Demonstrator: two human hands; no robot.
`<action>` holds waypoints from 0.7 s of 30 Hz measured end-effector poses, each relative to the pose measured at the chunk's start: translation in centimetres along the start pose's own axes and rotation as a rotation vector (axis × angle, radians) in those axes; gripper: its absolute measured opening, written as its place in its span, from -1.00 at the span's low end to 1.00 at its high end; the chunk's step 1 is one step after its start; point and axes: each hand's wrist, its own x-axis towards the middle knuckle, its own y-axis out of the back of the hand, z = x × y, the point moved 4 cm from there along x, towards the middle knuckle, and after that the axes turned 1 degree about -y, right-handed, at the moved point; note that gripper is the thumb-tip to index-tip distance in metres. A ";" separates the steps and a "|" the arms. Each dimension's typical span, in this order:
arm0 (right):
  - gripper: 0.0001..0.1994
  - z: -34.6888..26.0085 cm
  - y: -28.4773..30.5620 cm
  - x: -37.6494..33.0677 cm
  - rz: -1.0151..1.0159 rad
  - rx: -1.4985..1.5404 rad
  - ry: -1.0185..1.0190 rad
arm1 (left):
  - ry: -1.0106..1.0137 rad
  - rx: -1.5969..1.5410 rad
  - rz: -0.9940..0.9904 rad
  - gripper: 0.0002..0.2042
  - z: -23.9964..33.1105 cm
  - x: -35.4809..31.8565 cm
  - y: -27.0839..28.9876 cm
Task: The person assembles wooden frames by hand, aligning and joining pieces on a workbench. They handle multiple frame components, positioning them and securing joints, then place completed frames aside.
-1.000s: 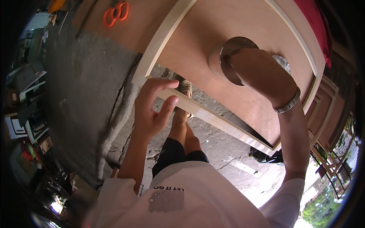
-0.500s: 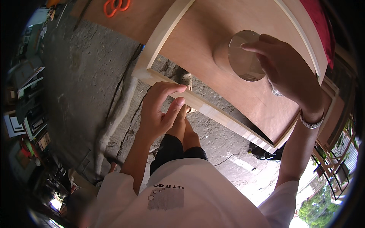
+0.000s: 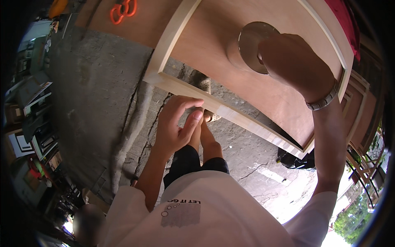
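1. Although the right hand (image 3: 290,61) covers one side of a round, shiny-topped container (image 3: 252,44), its fingertips are mostly hidden, so whether it grips the container cannot be told;
2. The container is over a brown board (image 3: 210,39), inside a pale wooden frame (image 3: 247,118); whether it rests on the board is unclear;
3. The left hand (image 3: 173,125) is half curled with thumb and forefinger apart, nothing visible between them; it is beside the frame's near strip, contact uncertain;
4. A metal-banded bracelet or watch (image 3: 323,102) circles the right wrist; orange looped handles (image 3: 122,16) lie at upper left, red cloth (image 3: 347,29) at upper right
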 end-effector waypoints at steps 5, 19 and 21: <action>-0.95 -0.9 0.5 0.5 -0.150 -0.123 -0.089 | 0.028 -0.016 -0.042 -0.81 0.3 -0.8 2.5; -0.80 -1.1 3.1 -4.6 0.004 0.724 -0.892 | -0.162 -0.035 0.000 -0.83 -6.9 15.4 12.3; -0.80 -2.0 2.7 -4.4 0.012 0.757 -0.961 | -0.181 -0.058 -0.018 -0.84 -8.1 17.9 11.5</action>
